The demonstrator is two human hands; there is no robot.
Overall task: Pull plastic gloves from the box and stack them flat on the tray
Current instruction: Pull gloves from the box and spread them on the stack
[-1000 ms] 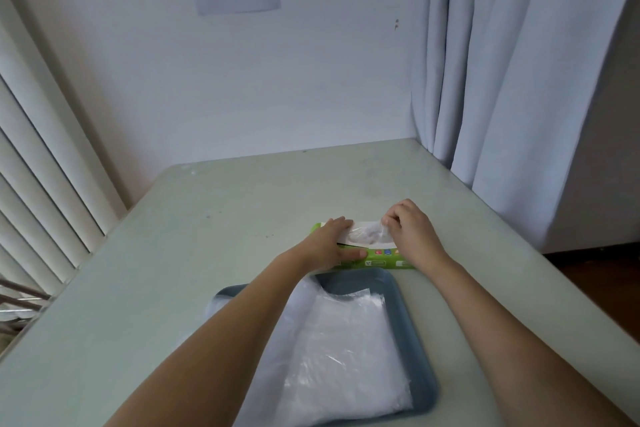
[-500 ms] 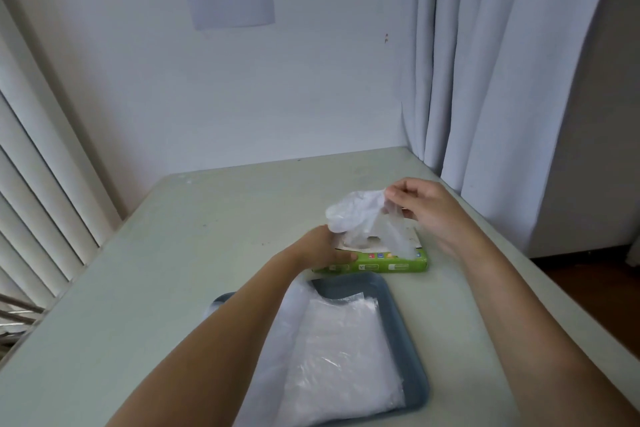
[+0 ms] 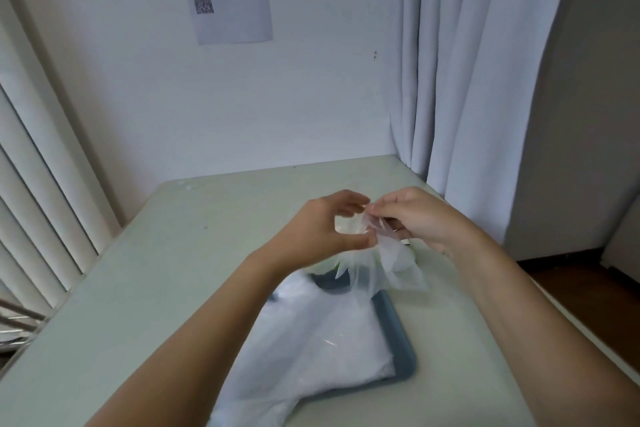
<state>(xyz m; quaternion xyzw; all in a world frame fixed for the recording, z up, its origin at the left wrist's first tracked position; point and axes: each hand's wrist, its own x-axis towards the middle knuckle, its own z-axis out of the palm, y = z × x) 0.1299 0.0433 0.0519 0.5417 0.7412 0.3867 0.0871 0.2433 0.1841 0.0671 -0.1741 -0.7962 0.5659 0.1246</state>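
Glove (image 3: pixel 388 263) hangs over the far end of the tray (image 3: pixel 398 333). Left hand (image 3: pixel 318 229) and right hand (image 3: pixel 419 218) pinch its top edge, fingertips clamped on film. Likely weightless, limp, clingy. Best held at the cuff corners, spread, then lowered onto the stack (image 3: pixel 329 340).

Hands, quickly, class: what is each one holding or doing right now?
Left hand: pinches the top edge of a thin, clear plastic glove.
Right hand: pinches the same glove's top edge.

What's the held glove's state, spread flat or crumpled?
Crumpled, not flat: the right hand and left hand pinch the glove at its top; it hangs bunched above the tray.
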